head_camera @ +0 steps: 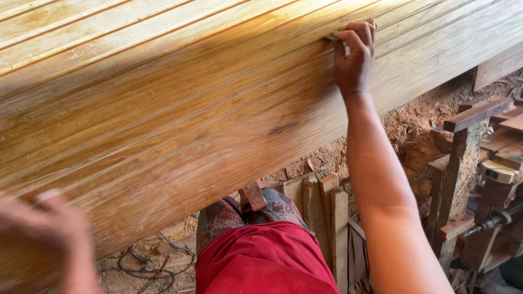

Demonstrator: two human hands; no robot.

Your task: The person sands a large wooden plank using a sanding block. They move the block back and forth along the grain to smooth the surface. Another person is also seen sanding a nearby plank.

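While I look down from the head camera, I see the right hand (355,54) reaching far out across a big wooden panel (180,109) that is long, golden brown and cut with straight grooves. That hand is curled shut, and its fingers (357,37) pinch a small grey thing (333,38) right on one of the grooves. It looks like a bit of sandpaper or a little scraper, but it is too small for me to be sure. The left hand (46,234) is low at the near edge of the panel. It is so blurred that I cannot tell if it is open or closed, or if it holds anything. Below the panel I see red shorts (267,261), some upright wooden slats (327,212), sawdust on the ground (414,120) and a wooden stand (468,141) on the right. I judge that the work in hand is rubbing or cleaning along a groove in the wood. The next move, I think, calls for keeping the small thing flat in the groove and pulling it straight along the line, with soft, even pushing so it does not jump out and scratch the smooth wood beside it.
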